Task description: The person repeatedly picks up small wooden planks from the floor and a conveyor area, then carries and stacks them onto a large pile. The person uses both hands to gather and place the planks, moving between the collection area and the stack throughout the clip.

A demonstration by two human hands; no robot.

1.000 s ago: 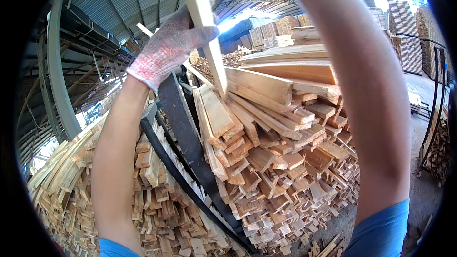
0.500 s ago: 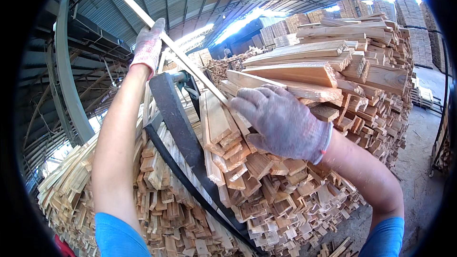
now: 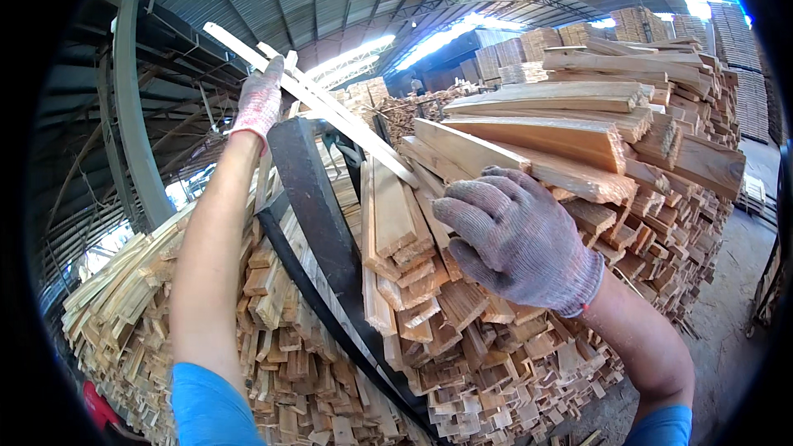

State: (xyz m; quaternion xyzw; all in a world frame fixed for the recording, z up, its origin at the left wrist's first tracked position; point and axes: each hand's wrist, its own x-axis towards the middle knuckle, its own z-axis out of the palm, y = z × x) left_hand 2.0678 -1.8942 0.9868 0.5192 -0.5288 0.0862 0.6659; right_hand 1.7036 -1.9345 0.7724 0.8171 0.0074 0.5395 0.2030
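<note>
My left hand (image 3: 263,103), in a whitish-grey knit glove, is raised at the upper left and closed round a long pale wooden strip (image 3: 351,128). The strip slants down to the right; its near end rests over or just above a neat row of stacked boards (image 3: 391,216). My right hand (image 3: 524,239), in a greyish glove, hovers over the right side of that row. Its fingers are half curled, with the thumb apart and nothing visible in them. A gap separates it from the strip's near end.
A dark metal upright (image 3: 312,198) and a black curved bar (image 3: 318,306) stand between the wood piles. Thicker boards (image 3: 549,140) are heaped at the right, with a concrete floor (image 3: 727,281) beyond. At far left rises a steel column (image 3: 136,107). Something red (image 3: 99,405) shows at the lower left.
My right hand has come away from the strip's near end, moving right and slightly down. The strip now shows a broader face, still in my left hand. The whole view has shifted slightly.
</note>
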